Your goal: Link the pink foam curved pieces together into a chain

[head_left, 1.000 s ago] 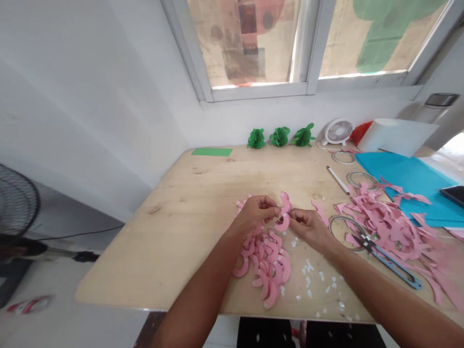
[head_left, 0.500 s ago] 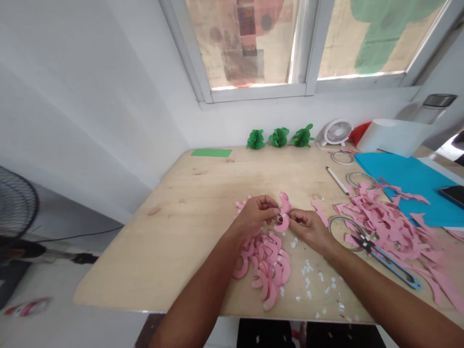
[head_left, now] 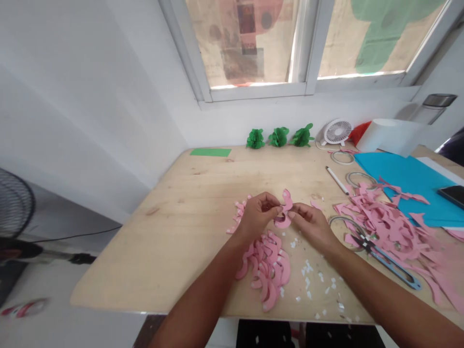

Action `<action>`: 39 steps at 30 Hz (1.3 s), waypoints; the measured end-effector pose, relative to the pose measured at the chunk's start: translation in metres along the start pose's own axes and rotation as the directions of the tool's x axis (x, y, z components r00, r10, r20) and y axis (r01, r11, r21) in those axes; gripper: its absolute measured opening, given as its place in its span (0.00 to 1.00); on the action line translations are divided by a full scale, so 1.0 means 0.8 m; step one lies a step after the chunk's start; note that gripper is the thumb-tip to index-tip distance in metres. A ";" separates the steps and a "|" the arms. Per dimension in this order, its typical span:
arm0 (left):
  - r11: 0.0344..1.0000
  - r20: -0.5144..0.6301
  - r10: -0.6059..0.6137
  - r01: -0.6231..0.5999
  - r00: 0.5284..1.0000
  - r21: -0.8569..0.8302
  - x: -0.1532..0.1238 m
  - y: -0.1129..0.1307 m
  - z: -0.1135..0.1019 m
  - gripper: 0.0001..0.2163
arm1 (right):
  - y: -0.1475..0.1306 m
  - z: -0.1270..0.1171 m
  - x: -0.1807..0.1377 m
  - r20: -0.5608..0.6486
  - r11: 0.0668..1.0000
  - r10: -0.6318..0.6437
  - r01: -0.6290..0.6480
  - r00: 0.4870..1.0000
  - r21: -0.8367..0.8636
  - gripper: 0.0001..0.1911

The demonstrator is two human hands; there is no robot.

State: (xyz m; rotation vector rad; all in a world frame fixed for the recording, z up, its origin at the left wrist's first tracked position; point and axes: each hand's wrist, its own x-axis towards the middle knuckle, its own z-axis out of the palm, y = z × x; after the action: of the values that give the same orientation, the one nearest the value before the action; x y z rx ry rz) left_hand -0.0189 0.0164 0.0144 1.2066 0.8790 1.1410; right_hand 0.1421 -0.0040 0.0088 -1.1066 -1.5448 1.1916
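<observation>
Between my two hands is a curved pink paper piece (head_left: 287,199), wavy like an S, held just above the table. My left hand (head_left: 264,210) pinches it from the left, its fingers closed. From the other side, the fingertips of my right hand (head_left: 307,218) grip its middle. Below my left wrist lies a heap of curved pink paper pieces (head_left: 268,270), some with small white squares at their ends. More pink pieces (head_left: 239,212) lie left of my left hand, partly hidden by it.
Pink scraps (head_left: 387,222), blue-handled scissors (head_left: 395,268), tape rolls (head_left: 361,181) and a pen (head_left: 337,181) lie to the right, by blue sheets (head_left: 406,179). White bits (head_left: 308,280) dot the table's front. Green paper shapes (head_left: 279,137) and a small fan (head_left: 337,132) stand at the back.
Both hands have shifted slightly to the right with the pink paper piece, which has turned a little. More of the pink pieces left of my left hand now shows.
</observation>
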 end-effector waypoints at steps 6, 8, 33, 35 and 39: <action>0.997 0.037 0.041 -0.043 0.998 0.056 -0.004 -0.002 0.008 0.08 | 0.013 0.002 0.002 -0.094 0.999 0.006 -0.009 0.996 -0.031 0.13; 0.997 0.052 0.033 -0.036 0.998 0.072 -0.005 -0.001 0.010 0.08 | 0.014 0.002 0.002 -0.096 1.000 0.006 -0.008 0.995 -0.015 0.13; 0.990 0.165 0.009 -0.033 0.986 0.140 -0.004 0.009 -0.001 0.08 | 0.019 0.001 0.001 -0.016 0.966 0.104 -0.097 0.994 0.241 0.14; 0.992 0.170 0.000 -0.022 0.985 0.126 -0.004 0.009 -0.001 0.08 | 0.019 0.001 0.001 -0.019 0.968 0.101 -0.093 0.995 0.234 0.14; 0.994 0.171 -0.021 0.002 0.985 0.108 -0.004 0.010 -0.001 0.08 | 0.018 0.001 0.000 -0.017 0.972 0.091 -0.085 0.996 0.220 0.14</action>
State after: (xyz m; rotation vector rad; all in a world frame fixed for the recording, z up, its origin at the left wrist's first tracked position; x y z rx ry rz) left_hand -0.0217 0.0136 0.0218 1.3652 0.8233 0.9737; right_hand 0.1434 -0.0017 -0.0055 -1.0490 -1.3190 1.3655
